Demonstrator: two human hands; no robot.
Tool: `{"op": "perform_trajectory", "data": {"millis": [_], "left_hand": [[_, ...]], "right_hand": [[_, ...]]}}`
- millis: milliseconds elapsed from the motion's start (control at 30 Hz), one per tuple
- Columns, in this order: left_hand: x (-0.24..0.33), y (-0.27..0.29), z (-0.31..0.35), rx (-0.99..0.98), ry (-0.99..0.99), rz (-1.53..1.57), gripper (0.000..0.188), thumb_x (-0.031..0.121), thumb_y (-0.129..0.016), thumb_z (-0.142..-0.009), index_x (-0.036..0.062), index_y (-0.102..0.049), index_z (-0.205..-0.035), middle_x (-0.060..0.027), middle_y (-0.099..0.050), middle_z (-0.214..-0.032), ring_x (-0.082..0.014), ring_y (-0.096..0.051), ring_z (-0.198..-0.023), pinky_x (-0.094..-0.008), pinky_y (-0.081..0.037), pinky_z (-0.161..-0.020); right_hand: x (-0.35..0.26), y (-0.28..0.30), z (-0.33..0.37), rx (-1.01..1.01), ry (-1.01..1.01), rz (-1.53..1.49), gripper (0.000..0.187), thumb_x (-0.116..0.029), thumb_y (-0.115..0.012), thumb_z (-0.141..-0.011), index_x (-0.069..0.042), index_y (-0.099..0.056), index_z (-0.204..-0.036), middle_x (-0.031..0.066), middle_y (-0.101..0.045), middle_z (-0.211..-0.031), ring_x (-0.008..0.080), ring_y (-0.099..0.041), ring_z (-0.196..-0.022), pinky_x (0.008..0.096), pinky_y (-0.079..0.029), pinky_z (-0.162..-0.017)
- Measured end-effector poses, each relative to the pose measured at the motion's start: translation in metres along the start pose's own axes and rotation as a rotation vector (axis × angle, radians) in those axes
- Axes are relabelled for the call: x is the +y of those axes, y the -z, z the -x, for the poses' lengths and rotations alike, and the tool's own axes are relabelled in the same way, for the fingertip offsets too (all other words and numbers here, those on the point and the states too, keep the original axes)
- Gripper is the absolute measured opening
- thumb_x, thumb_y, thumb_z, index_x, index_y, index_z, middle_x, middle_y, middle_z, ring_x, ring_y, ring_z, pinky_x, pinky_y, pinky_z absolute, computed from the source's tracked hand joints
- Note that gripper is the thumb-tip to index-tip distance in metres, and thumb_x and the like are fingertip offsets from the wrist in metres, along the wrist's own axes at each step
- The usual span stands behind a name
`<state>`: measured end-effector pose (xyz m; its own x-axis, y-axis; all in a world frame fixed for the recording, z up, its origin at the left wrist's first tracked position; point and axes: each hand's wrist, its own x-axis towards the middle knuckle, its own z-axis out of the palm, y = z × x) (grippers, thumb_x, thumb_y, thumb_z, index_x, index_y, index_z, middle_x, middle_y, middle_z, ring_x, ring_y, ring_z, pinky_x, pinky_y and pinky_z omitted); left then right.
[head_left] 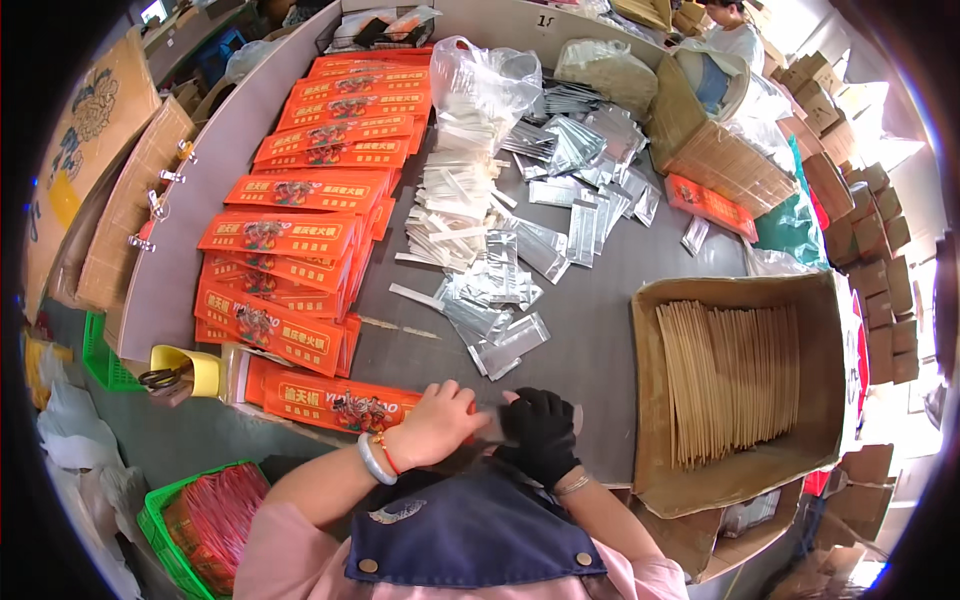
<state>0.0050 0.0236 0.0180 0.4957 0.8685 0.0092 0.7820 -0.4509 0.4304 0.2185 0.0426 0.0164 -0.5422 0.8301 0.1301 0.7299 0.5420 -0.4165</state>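
At the table's near edge, my bare left hand (440,425), with bracelets on its wrist, has its fingers curled closed beside a red printed paper sleeve (325,402). A bit of red shows at its fingertips, but what they hold is hidden. Close to its right, my black-gloved right hand (540,435) is closed round a flat silvery piece (488,424), blurred and mostly covered. Ahead of both hands lie loose silver sachets (512,342) and a heap of thin white paper-wrapped strips (450,205). Red sleeves (280,235) lie in overlapping stacks on the left.
A cardboard box (650,400) of wooden chopsticks (725,380) stands right of my right hand. A yellow holder (205,370) with scissors is fixed at the left corner. Low partitions edge the table. A clear bag (485,75) sits farther back; another person (735,40) is beyond.
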Motion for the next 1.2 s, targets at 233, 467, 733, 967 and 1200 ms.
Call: {"op": "perform_trajectory", "data": {"millis": [233,467,733,967,1200], "left_hand": [[-0.061,0.130,-0.032,0.168,-0.155,-0.126,0.020,0.006,-0.071,-0.068,0.0091,-0.065,-0.087,-0.0130,-0.056,-0.107,-0.0329,-0.053,-0.104,-0.0467,-0.047,-0.086],[-0.025,-0.021,0.038,0.291,0.531,-0.012,0.094,0.048,-0.084,-0.064,0.0021,-0.046,-0.137,-0.0229,-0.034,-0.145,-0.0460,-0.028,-0.136,-0.0611,-0.021,-0.112],[-0.032,-0.044,0.040,0.301,0.567,0.215,0.106,0.049,-0.085,-0.063,-0.0016,-0.037,-0.143,-0.0244,-0.024,-0.152,-0.0478,-0.018,-0.141,-0.0655,-0.011,-0.113],[-0.044,-0.032,0.031,0.245,0.505,0.224,0.094,0.037,-0.083,-0.071,0.0008,-0.037,-0.144,-0.0234,-0.029,-0.151,-0.0462,-0.024,-0.140,-0.0634,-0.016,-0.113],[-0.127,0.001,-0.047,0.466,0.513,-0.037,0.024,0.013,-0.075,-0.078,0.0078,-0.068,-0.100,-0.0106,-0.058,-0.105,-0.0332,-0.054,-0.103,-0.0461,-0.042,-0.085]], "right_hand": [[0.042,0.043,0.017,0.140,-0.288,-0.026,0.059,-0.041,-0.083,-0.061,-0.011,-0.060,-0.106,0.0073,-0.061,-0.100,0.0288,-0.059,-0.095,0.0437,-0.042,-0.082],[0.025,0.043,0.021,0.068,-0.125,0.067,0.062,-0.037,-0.086,-0.056,-0.009,-0.062,-0.106,0.0084,-0.063,-0.098,0.0297,-0.061,-0.092,0.0434,-0.043,-0.083],[0.019,0.028,0.019,-0.246,-0.090,0.106,0.066,-0.048,-0.080,-0.064,-0.010,-0.060,-0.114,0.0079,-0.061,-0.105,0.0276,-0.057,-0.101,0.0466,-0.036,-0.092],[-0.019,-0.033,-0.016,0.004,0.182,-0.003,0.072,-0.051,-0.081,-0.063,-0.008,-0.060,-0.117,0.0112,-0.063,-0.099,0.0311,-0.060,-0.091,0.0462,-0.040,-0.087],[0.099,0.051,0.040,0.209,-0.546,0.118,0.040,-0.022,-0.078,-0.076,-0.004,-0.063,-0.108,0.0160,-0.063,-0.105,0.0354,-0.058,-0.102,0.0447,-0.046,-0.089]]}}
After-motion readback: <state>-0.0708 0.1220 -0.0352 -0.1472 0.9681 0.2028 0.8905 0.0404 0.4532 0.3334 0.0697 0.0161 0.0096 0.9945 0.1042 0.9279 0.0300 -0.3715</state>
